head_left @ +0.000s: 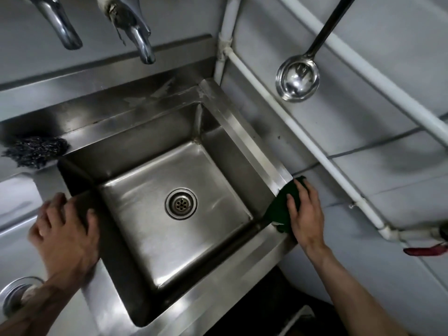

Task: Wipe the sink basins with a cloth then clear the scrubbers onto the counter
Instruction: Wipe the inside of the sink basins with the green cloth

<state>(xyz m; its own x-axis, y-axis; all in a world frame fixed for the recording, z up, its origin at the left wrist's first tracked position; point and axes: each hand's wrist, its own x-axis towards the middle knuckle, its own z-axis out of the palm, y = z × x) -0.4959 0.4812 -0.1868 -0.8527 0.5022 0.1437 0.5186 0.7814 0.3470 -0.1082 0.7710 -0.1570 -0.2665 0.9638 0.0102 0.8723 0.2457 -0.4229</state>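
A steel sink basin point(242, 132) with a round drain point(181, 203) fills the middle of the view. My right hand point(306, 212) presses a dark green cloth point(278, 209) flat against the rim at the basin's near right corner, fingers fairly straight. My left hand point(64, 229) rests on the divider at the basin's left edge, fingers spread and blurred, holding nothing. A dark steel-wool scrubber point(36, 151) lies on the back ledge at the far left. A second basin with its drain point(14, 297) shows at the bottom left, partly hidden by my left forearm.
Two chrome taps point(138, 37) point(60, 27) hang over the back ledge. A steel ladle point(297, 78) hangs on the tiled wall to the right, beside white pipes point(315, 151). A red valve handle point(424, 251) sticks out at the far right.
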